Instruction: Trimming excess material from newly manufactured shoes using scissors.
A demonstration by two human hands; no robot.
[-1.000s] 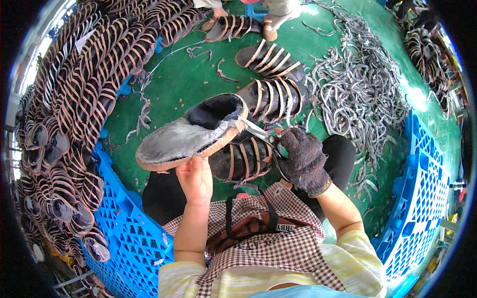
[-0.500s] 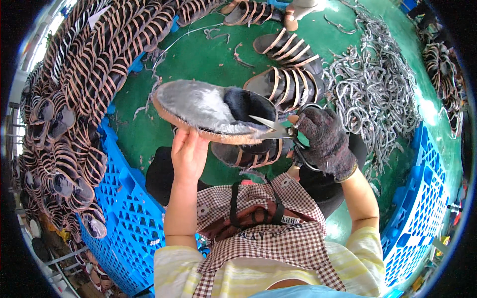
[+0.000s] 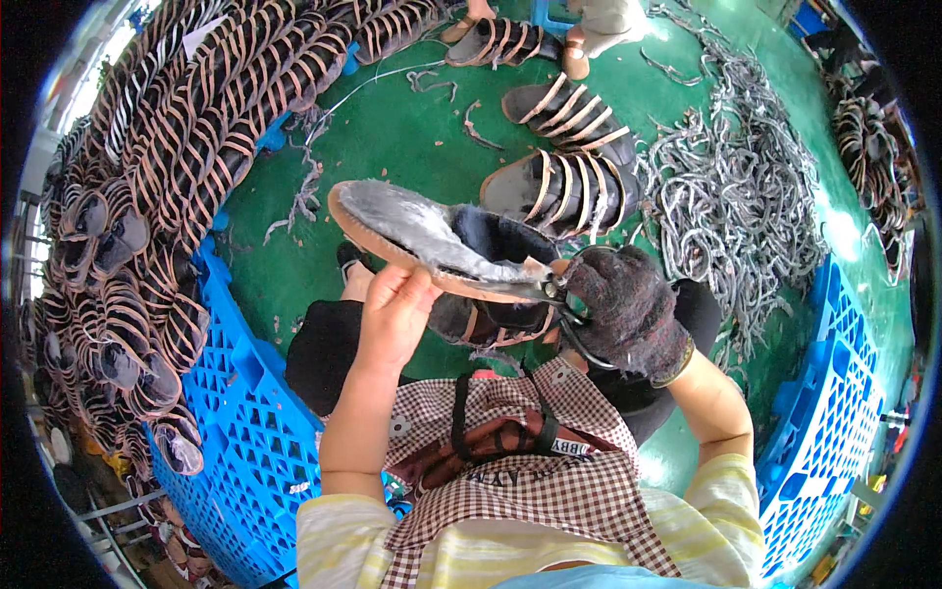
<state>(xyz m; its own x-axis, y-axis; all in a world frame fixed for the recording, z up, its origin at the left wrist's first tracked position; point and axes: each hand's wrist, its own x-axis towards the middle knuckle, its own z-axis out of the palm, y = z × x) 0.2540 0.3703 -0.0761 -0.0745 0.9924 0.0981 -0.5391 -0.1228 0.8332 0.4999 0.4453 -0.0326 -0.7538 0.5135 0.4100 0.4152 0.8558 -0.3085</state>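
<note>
A grey fur-lined shoe (image 3: 402, 218) with a tan edge is tilted in front of me, its toe end to the left. My bare left hand (image 3: 394, 306) pinches its lower edge from below. Wrapped in a dark knitted glove, my right hand (image 3: 628, 312) grips a pair of scissors (image 3: 553, 289) at the shoe's right end. The scissors' pivot shows there, while the blades are mostly hidden by the shoe. Just beneath, a nested row of dark shoes (image 3: 478, 322) lies on the floor.
Long stacks of nested shoes (image 3: 211, 133) fill the left side, partly above a blue plastic pallet (image 3: 240, 432). More stacked shoes (image 3: 564, 191) lie ahead. A heap of grey trimmed strips (image 3: 731, 187) is at right, near another blue pallet (image 3: 819, 422). Another person's foot (image 3: 576, 64) is at the far side.
The shoe has shifted right and slightly down, tilting more. The scissor blades, spread at its right end before, are now mostly hidden there, with my right hand a little lower and closer.
</note>
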